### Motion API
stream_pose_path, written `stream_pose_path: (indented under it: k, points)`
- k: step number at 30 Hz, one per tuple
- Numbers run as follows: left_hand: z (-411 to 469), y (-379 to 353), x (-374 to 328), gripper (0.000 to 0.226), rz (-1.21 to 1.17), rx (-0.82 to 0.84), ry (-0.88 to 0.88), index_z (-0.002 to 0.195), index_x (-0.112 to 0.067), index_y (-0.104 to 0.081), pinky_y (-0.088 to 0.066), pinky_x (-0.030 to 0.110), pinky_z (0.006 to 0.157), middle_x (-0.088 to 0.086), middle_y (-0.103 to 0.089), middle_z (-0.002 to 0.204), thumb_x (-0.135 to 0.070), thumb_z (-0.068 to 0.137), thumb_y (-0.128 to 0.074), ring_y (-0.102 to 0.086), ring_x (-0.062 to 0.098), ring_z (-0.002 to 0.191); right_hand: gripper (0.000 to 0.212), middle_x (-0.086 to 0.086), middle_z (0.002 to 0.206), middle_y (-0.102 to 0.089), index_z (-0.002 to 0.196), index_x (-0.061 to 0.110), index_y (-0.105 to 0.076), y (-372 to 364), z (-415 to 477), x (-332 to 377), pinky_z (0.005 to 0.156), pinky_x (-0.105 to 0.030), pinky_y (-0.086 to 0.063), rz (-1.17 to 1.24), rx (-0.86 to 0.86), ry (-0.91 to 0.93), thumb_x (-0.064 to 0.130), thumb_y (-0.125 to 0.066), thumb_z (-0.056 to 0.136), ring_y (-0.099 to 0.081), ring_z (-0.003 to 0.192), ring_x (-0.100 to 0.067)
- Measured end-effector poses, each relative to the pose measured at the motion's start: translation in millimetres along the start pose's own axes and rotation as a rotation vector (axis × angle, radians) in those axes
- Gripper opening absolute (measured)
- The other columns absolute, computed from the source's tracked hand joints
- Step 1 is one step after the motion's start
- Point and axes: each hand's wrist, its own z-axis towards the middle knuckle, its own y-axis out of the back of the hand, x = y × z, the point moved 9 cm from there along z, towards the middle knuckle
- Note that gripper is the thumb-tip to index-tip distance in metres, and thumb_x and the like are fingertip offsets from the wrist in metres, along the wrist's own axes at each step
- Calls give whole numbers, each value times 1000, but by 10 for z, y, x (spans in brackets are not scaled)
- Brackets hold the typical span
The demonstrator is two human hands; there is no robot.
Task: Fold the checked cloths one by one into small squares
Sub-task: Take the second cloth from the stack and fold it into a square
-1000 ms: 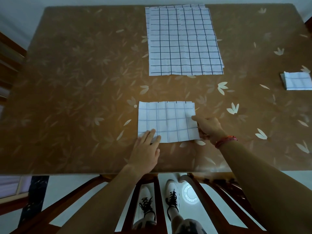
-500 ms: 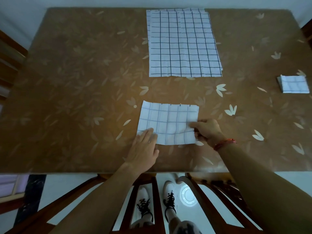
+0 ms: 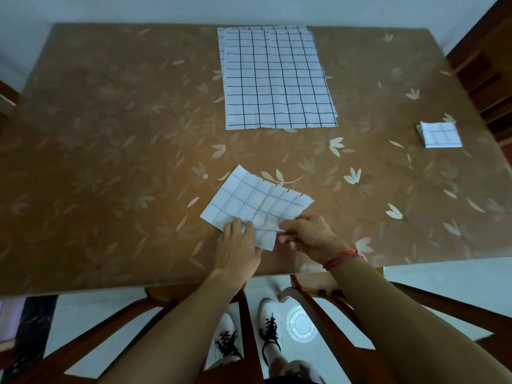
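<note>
A partly folded white checked cloth (image 3: 255,202) lies turned at an angle near the table's front edge. My left hand (image 3: 238,245) presses flat on its near left corner. My right hand (image 3: 307,234) pinches its near edge, with the fabric wrinkled between the two hands. A stack of flat, unfolded checked cloths (image 3: 277,79) lies at the far middle of the table. One cloth folded into a small square (image 3: 440,134) rests at the right side.
The brown table (image 3: 110,162) has a leaf pattern and its front edge runs just under my wrists. Wooden chair frames (image 3: 313,297) stand below the edge. Dark wooden furniture (image 3: 487,65) stands at the far right.
The cloth has rotated from square-on to slanted, its right end now nearer me. My right hand moved from the right edge to the near edge, closer to my left hand.
</note>
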Motion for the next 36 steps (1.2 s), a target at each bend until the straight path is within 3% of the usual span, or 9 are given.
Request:
stream_pose_path:
  k: [6, 9, 11, 13, 16, 19, 24, 29, 36]
  points:
    - [-59, 44, 42, 33, -49, -22, -55, 120, -20, -48, -43, 35, 98, 2, -48, 124, -18, 88, -54, -42, 21, 119, 32, -21, 85, -70, 102, 7, -66, -136, -185, 37, 59, -25, -51, -73, 228, 63, -7, -72, 73, -70, 75, -22]
    - [-97, 67, 79, 34, -65, -22, -116, 120, -20, -49, -44, 33, 96, -1, -48, 123, -14, 87, -54, -45, 19, 117, 61, -22, 97, -73, 116, 7, -58, -14, -131, 43, 64, -32, -52, -77, 166, 145, -12, -75, 61, -71, 94, -32]
    - [-122, 64, 122, 37, -101, 0, -162, 125, -18, -49, -42, 33, 99, -1, -46, 129, -11, 89, -53, -43, 20, 122, 65, -20, 95, -73, 119, 12, -57, 75, -76, 67, 67, -40, -55, -118, 96, 241, -16, -73, 62, -69, 95, -37]
    - [-153, 70, 168, 39, -149, 46, -209, 129, -16, -49, -38, 35, 104, 1, -44, 137, -9, 91, -52, -39, 21, 130, 63, -13, 94, -71, 119, 14, -56, 192, -37, 100, 73, -41, -59, -209, -12, 331, -14, -73, 65, -68, 93, -33]
    - [-208, 34, 292, 50, -136, 166, -257, 142, -15, -42, -26, 37, 114, 2, -29, 155, -6, 94, -50, -18, 21, 145, 59, 0, 93, -68, 127, 28, -50, 254, -72, 204, 77, -25, -53, -501, -122, 509, 10, -75, 76, -66, 88, -14]
    - [-250, 13, 424, 54, -101, 178, -307, 146, -17, -38, -15, 34, 118, 3, -20, 160, -14, 95, -55, -8, 19, 149, 50, 3, 91, -67, 123, 29, -59, 137, -125, 244, 69, -14, -47, -856, -137, 655, 14, -73, 78, -65, 83, -15]
    - [-321, 38, 580, 52, -88, 55, -319, 140, -11, -47, -19, 37, 117, 10, -30, 155, -13, 91, -64, -18, 24, 147, 51, -3, 113, -56, 113, 19, -71, -93, -92, 121, 77, -29, -55, -1262, -41, 692, -4, -74, 68, -60, 90, -21]
    - [-384, 142, 602, 40, -101, -92, -329, 112, -7, -68, -45, 42, 95, 10, -61, 121, -10, 73, -80, -52, 27, 118, 38, -4, 122, -65, 92, 18, -77, -235, -143, 124, 81, -35, -57, -1304, 8, 796, -9, -70, 66, -62, 105, -23]
    - [-380, 228, 697, 33, -132, -175, -233, 101, -11, -72, -45, 41, 83, 1, -69, 101, -3, 70, -79, -61, 24, 100, 28, 0, 109, -72, 91, 25, -73, -194, -55, 129, 83, -37, -57, -1227, 25, 702, 6, -61, 74, -67, 98, -22]
